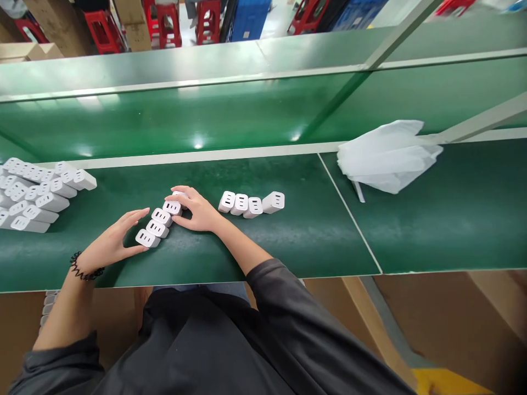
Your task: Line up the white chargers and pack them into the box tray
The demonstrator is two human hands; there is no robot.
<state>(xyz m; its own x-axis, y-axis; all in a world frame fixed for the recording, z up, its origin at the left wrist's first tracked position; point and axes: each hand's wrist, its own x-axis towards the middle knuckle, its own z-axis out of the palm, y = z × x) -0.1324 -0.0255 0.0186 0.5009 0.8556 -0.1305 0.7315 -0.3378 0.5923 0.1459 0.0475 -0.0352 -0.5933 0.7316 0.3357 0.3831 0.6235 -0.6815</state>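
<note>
Several white chargers [161, 217] form a diagonal row at lower left; my left hand [112, 242] and right hand [196, 212], both open-fingered, touch its ends.

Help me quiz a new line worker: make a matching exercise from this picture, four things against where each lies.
Things
1. pile of chargers
2. diagonal row of chargers
3. row of four chargers
4. white plastic bag

Places
A. right of the seam in the green mat
B. between the left hand and the right hand
C. far left of the bench
D. just right of the right hand, untouched

Pairs: 1-C, 2-B, 3-D, 4-A
</note>
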